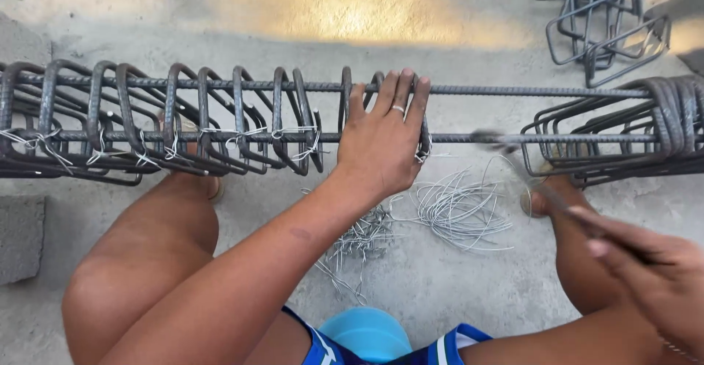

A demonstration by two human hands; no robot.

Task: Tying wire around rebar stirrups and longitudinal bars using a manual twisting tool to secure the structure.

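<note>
Concrete floor (308,13), grey and rough, sunlit patch at the top middle. Across it runs a long rebar cage (220,116): straight ribbed bars lying left to right, with bent steel stirrups threaded over them. Stirrups on the left stretch stand spaced out and are bound to the middle bar with pale wire ties (293,134); a tight bunch of stirrups (660,127) sits packed together at the right end, not spread. Loose pile of spare stirrups (601,17) lies on the floor at top right, well apart from the cage. Grey concrete block (20,237) at the left edge, beside the person's bare knee. Person sits low behind the cage, legs spread to either side, blue shorts and a light blue round seat (367,332) showing at the bottom. Left hand (385,141) lies flat, palm down, fingers spread over the upper bar and the last spaced stirrup, a ring on one finger; pressing rather than closed round anything. Right hand (653,270), blurred, is closed around a thin metal hook tool (528,178) whose tip reaches the middle bar just right of the left hand. Bundle of cut tie wires (458,207) lies on the floor under the cage, between the legs, with a smaller heap (359,240) just beside it.
</note>
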